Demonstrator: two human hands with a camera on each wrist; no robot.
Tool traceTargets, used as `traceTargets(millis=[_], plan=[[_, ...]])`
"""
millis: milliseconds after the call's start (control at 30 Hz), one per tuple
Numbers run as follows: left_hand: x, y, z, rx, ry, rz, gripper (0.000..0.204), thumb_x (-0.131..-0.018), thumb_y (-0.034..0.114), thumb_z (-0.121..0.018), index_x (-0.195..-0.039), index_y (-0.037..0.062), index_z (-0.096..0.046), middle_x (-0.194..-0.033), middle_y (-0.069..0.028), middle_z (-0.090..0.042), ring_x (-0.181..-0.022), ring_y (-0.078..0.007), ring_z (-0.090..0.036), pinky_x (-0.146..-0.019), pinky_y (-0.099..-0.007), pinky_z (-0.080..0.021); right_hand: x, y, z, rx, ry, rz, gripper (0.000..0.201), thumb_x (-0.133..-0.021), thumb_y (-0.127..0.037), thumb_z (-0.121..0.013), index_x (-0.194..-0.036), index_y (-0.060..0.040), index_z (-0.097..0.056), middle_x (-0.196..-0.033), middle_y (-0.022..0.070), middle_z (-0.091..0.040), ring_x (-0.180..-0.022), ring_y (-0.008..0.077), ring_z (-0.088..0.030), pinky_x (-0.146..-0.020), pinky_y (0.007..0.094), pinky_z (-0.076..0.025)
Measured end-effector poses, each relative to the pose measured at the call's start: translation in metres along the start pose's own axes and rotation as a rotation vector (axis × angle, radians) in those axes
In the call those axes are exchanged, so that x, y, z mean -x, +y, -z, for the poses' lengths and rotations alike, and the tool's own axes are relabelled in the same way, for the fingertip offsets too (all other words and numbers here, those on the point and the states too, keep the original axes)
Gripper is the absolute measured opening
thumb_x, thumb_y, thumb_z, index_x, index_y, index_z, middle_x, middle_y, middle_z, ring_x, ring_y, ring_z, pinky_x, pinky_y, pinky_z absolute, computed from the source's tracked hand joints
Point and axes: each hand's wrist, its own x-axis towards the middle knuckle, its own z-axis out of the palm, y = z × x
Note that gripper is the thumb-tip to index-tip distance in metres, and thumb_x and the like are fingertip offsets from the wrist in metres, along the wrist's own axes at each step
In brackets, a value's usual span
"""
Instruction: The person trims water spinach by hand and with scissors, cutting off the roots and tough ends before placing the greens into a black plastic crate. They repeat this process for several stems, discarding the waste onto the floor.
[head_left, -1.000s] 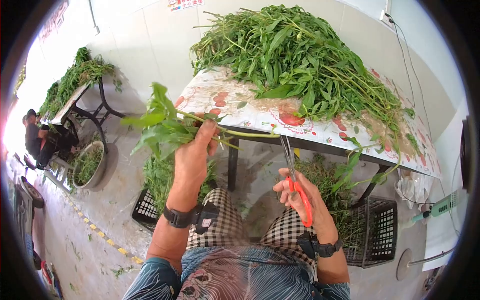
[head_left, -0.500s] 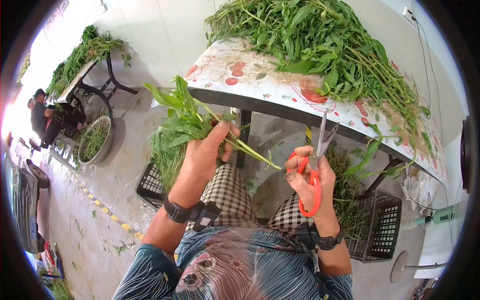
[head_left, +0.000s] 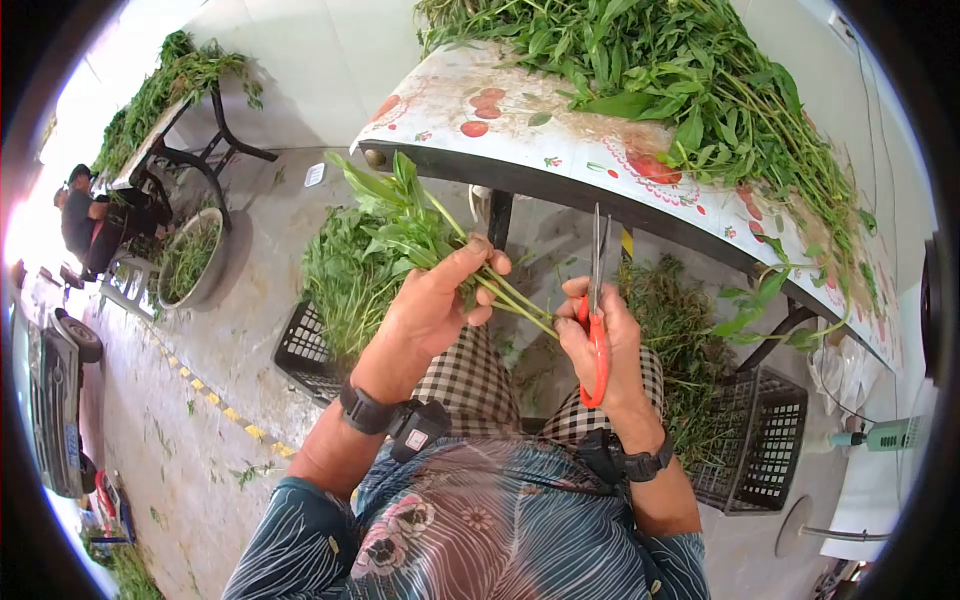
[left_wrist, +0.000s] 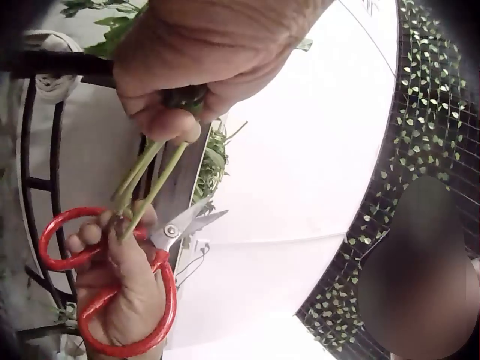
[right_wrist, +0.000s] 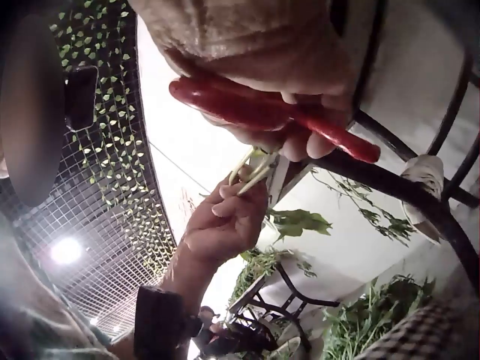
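My left hand (head_left: 430, 305) grips a small bunch of leafy green stems (head_left: 405, 215), leaves up and to the left, cut ends pointing down toward the right hand. In my right hand (head_left: 620, 350) is a pair of red-handled scissors (head_left: 597, 365), blades pointing up and away from the stems. The left wrist view has the scissors (left_wrist: 169, 311) with blades parted and the stem ends (left_wrist: 154, 176) right at the right thumb and fingertips. Red handles (right_wrist: 232, 105) lie across the palm in the right wrist view, with the left hand (right_wrist: 225, 225) beyond.
A large heap of greens (head_left: 700, 90) covers much of the table (head_left: 450, 95) ahead. Black crates hold greens below it, one at the left (head_left: 300, 345) and one at the right (head_left: 770, 440). Farther left are a tub (head_left: 205, 265), another loaded table and a seated person (head_left: 80, 225).
The scissors have left the stem by the table edge and swung upright in the right hand. Both hands drew closer together, bringing the stem ends to the right thumb. The head view tilted down.
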Motion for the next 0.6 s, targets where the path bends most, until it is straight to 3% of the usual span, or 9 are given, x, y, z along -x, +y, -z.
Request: traceTargets(millis=[67, 167, 267, 367, 467, 600], plan=[[-0.003, -0.002, 0.001, -0.025, 0.041, 0.006, 0.016, -0.090, 0.022, -0.056, -0.093, 0.0071, -0.056, -0.083, -0.0056, -0.060, -0.060, -0.0097, -0.047, -0.043, -0.0200, -0.036, 0.001, 0.006, -0.002, 0.052, 0.030, -0.007, 0.029, -0.082, 0.006, -0.054, -0.110, -0.0023, -0.049, -0.078, 0.0022, -0.055, -0.068, 0.0063, -0.050, -0.061, 0.0200, -0.042], [-0.008, -0.007, 0.006, -0.076, 0.103, -0.013, 0.016, -0.090, 0.023, -0.057, -0.093, 0.0066, -0.056, -0.083, -0.0059, -0.060, -0.059, -0.0101, -0.048, -0.043, -0.0202, -0.037, 0.002, -0.006, -0.004, -0.194, 0.089, -0.167, 0.029, -0.083, 0.004, -0.056, -0.110, -0.0019, -0.050, -0.078, 0.0019, -0.055, -0.069, 0.0065, -0.050, -0.061, 0.0199, -0.043], [-0.011, -0.011, 0.011, -0.106, 0.098, -0.024, 0.018, -0.090, 0.023, -0.057, -0.093, 0.0059, -0.056, -0.082, -0.0062, -0.060, -0.059, -0.0103, -0.048, -0.042, -0.0202, -0.036, 0.000, 0.005, -0.004, -0.313, 0.054, -0.138, 0.030, -0.083, 0.002, -0.059, -0.111, -0.0026, -0.050, -0.079, 0.0006, -0.054, -0.069, 0.0054, -0.050, -0.061, 0.0198, -0.043], [-0.013, -0.015, 0.008, -0.089, 0.073, 0.012, 0.019, -0.090, 0.024, -0.057, -0.092, 0.0051, -0.056, -0.082, -0.0064, -0.060, -0.059, -0.0100, -0.048, -0.042, -0.0203, -0.036, 0.002, 0.013, -0.010, 0.007, 0.016, 0.072, 0.030, -0.082, 0.002, -0.060, -0.111, -0.0031, -0.052, -0.079, -0.0006, -0.054, -0.065, 0.0043, -0.049, -0.058, 0.0197, -0.043], [-0.015, -0.019, 0.007, -0.052, 0.031, 0.059, 0.019, -0.090, 0.023, -0.057, -0.092, 0.0046, -0.056, -0.082, -0.0066, -0.060, -0.059, -0.0098, -0.049, -0.041, -0.0201, -0.036, 0.004, 0.013, -0.012, 0.000, -0.013, -0.062, 0.030, -0.081, 0.002, -0.062, -0.110, -0.0030, -0.053, -0.077, -0.0014, -0.055, -0.062, 0.0034, -0.049, -0.055, 0.0192, -0.042], [-0.019, -0.024, 0.014, 0.063, -0.046, 0.150, 0.017, -0.091, 0.022, -0.055, -0.093, 0.0052, -0.056, -0.088, -0.0069, -0.060, -0.065, -0.0103, -0.051, -0.048, -0.0209, -0.039, 0.002, 0.022, -0.008, 0.107, -0.024, -0.003, 0.031, -0.080, 0.002, -0.063, -0.109, -0.0022, -0.053, -0.077, -0.0002, -0.057, -0.061, 0.0032, -0.050, -0.052, 0.0186, -0.042]])
